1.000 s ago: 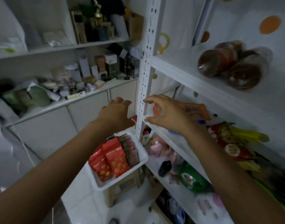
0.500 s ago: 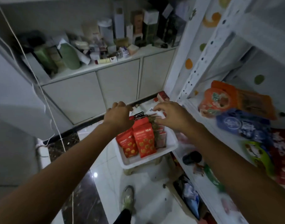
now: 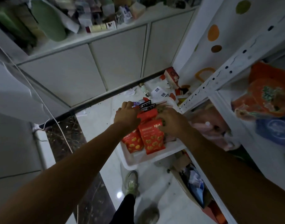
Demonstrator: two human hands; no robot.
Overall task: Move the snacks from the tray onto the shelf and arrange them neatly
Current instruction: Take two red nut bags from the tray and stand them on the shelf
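Tray holds two red packets; right hand grips one; left hand grip cannot be told.

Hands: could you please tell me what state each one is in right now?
Left hand: fingers hidden behind it, so the grip cannot be told.
Right hand: fingers curled on a red snack packet.

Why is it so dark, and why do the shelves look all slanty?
Head view: the room is dimly lit, so the red snack packs look dull; the wide-angle lens tilts the shelf post; a small glare spot shines on the floor.
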